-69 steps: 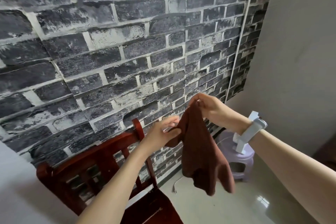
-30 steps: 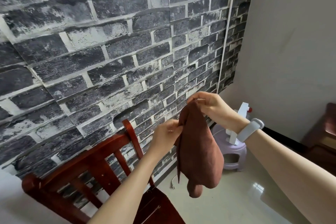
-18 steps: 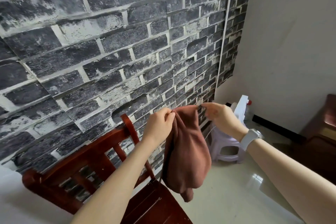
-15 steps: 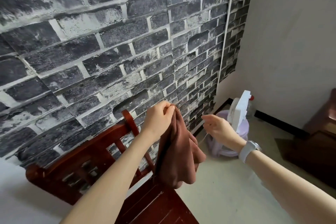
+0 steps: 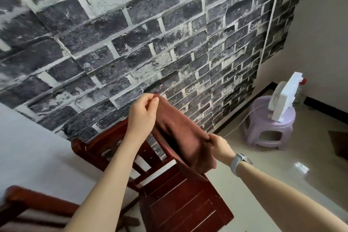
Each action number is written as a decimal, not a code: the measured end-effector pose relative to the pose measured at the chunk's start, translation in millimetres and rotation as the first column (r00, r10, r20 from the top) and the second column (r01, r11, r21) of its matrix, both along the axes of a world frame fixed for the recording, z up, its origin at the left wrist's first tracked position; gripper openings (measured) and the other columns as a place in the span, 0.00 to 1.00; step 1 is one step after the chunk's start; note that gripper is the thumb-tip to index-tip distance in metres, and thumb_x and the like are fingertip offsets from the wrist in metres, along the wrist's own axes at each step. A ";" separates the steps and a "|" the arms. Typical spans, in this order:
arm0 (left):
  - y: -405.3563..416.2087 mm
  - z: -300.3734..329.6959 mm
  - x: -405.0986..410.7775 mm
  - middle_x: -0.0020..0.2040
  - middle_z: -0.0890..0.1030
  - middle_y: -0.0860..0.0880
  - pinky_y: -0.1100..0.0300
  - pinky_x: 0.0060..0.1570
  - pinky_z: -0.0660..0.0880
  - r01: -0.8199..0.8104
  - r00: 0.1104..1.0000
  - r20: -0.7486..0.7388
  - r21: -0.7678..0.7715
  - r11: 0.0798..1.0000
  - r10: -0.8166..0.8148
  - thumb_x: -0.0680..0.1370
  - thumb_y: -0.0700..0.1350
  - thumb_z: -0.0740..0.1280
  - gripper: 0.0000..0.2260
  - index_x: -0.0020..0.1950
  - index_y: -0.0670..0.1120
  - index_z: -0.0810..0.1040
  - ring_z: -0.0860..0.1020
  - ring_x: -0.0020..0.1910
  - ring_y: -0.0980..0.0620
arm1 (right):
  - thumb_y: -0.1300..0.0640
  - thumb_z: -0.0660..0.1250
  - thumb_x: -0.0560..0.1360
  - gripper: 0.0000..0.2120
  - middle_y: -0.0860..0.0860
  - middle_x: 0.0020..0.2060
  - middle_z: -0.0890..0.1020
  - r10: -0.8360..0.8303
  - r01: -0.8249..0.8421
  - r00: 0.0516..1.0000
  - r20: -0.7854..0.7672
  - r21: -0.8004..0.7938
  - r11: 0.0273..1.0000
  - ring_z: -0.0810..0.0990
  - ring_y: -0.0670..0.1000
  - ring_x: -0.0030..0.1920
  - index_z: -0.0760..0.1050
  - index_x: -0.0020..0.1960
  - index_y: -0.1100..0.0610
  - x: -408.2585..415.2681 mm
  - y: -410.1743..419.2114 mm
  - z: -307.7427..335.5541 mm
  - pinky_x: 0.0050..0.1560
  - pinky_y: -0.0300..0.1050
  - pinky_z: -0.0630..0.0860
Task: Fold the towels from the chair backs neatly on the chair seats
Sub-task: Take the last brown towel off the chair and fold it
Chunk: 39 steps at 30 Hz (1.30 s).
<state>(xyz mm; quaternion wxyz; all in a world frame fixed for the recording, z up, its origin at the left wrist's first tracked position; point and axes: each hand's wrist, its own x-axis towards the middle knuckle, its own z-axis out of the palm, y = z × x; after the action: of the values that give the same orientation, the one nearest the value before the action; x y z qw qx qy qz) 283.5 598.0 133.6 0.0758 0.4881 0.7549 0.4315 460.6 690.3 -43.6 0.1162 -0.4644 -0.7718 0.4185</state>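
Observation:
A brown towel (image 5: pixel 180 135) hangs folded in the air above a dark red wooden chair (image 5: pixel 180 198). My left hand (image 5: pixel 144 113) pinches its upper end, raised in front of the brick wall. My right hand (image 5: pixel 219 146) grips the towel's lower end, down and to the right, so the cloth slopes between the two hands. The towel's bottom fold droops just over the back part of the chair seat. The chair back (image 5: pixel 98 147) stands behind my left forearm.
A second red chair's back (image 5: pixel 35 203) shows at the lower left. A lilac plastic stool (image 5: pixel 271 128) with a white foam piece (image 5: pixel 284 98) on it stands by the wall at the right. Glossy tiled floor (image 5: pixel 263 184) lies to the right of the chair.
My right hand let go of the towel's top, dropped and took hold of its lower end. The left hand kept the top. The view tilted down toward the chair seat.

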 end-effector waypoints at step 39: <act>-185.0 -151.6 -49.3 0.48 0.75 0.48 0.60 0.46 0.64 -0.421 0.852 0.171 -0.338 0.842 0.494 0.80 0.44 0.56 0.12 0.58 0.40 0.73 0.71 0.47 0.52 | 0.63 0.62 0.75 0.08 0.55 0.39 0.79 -0.215 0.214 0.966 0.141 0.020 0.977 0.76 0.56 0.40 0.79 0.50 0.63 1.4 -21.8 -15.6 0.45 0.48 0.73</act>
<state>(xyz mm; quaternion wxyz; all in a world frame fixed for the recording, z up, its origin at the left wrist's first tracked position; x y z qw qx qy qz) 234.3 413.0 -18.1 0.1347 0.2172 0.8887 0.3806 462.0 668.6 -59.2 0.1065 -0.5735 -0.7243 0.3675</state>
